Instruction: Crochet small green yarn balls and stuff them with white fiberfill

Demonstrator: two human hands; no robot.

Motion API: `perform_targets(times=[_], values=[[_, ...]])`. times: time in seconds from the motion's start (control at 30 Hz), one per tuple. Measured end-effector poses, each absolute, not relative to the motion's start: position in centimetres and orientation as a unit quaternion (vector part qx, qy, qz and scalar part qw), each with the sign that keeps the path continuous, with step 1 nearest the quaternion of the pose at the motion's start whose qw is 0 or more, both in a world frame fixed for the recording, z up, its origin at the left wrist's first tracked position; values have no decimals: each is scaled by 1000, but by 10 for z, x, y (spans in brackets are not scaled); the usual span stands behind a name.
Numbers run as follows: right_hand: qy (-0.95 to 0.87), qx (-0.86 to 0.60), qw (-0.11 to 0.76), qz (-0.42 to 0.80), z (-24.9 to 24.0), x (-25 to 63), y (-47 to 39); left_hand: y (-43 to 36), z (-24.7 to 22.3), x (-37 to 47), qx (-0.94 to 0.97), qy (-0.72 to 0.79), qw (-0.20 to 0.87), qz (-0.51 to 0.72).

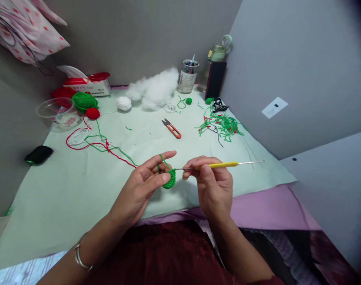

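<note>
Between the thumb and fingers of my left hand (145,184) is a small green crochet piece (169,180), held up above the table. Green yarn (165,161) loops over the raised index finger of that hand. My right hand (213,182) grips a crochet hook (222,165) by its yellow handle, thumb below and fingers above. The hook's thin metal end reaches left to the top edge of the green piece; its other metal end points right. Whether the tip sits inside a stitch is too small to tell.
Thread snips (172,129) lie mid-table. Green and red yarn scraps (225,126) heap at right, below a phone (215,80) and bottle (217,53). White stuffing (156,89), a pen tin (188,77), a tissue box (93,85), yarn balls (84,102) and a plastic tub (60,114) stand at the back.
</note>
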State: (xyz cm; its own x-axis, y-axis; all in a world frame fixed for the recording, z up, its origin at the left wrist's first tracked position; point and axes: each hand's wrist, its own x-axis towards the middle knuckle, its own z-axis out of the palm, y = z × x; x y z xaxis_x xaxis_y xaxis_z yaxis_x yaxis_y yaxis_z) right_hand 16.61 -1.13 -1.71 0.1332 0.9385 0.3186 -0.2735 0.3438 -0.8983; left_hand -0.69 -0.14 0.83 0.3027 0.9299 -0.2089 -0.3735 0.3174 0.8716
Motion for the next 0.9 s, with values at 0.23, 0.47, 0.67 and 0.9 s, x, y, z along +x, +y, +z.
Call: perform_targets(times=[0.23,0.47,0.67,0.9], values=[[-492,-335,683,425,-19,160,-11,-3,8,-4,384,377,715,446],[-440,-322,694,469,-20,160,-5,-4,9,-6,368,369,727,447],[-451,-353,698,429,-16,161,-8,-4,9,-7,365,371,726,450],[-464,-362,693,416,-19,161,-9,-3,7,-7,360,362,728,457]])
